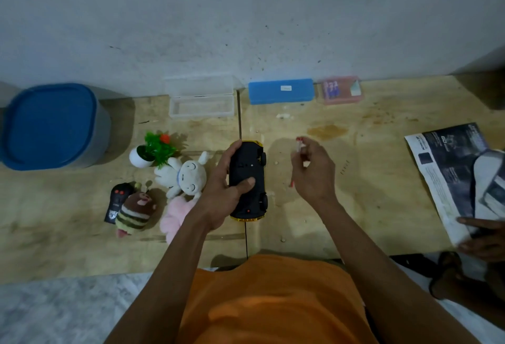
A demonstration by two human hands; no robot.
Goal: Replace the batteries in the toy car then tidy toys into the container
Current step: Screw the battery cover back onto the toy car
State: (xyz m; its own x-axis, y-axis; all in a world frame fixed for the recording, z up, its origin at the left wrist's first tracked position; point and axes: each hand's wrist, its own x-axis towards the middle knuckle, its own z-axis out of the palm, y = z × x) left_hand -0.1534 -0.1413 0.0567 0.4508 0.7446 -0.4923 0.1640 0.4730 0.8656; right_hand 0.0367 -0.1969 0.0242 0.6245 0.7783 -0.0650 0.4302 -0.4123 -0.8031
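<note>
The yellow toy car [250, 169] lies upside down on the wooden table [355, 179], black underside up. My left hand [222, 188] grips it from the left, thumb pressed on the underside. To the right of the car my right hand [311, 171] is raised and pinches a thin red-tipped tool [299, 143], probably a small screwdriver. Left of the car lie a white plush rabbit [185, 177], a pink plush [175, 216], a striped bee plush [136, 211], a black remote control [117, 201] and a small potted plastic plant [153, 151]. A blue-lidded container [52, 125] stands at the far left.
Along the wall sit an open clear plastic case [201, 103], a blue case [281, 91] and a pink box [341, 90]. At the right edge another person's hand [481, 234] holds printed papers [451, 174]. Marble floor shows below the table's front edge.
</note>
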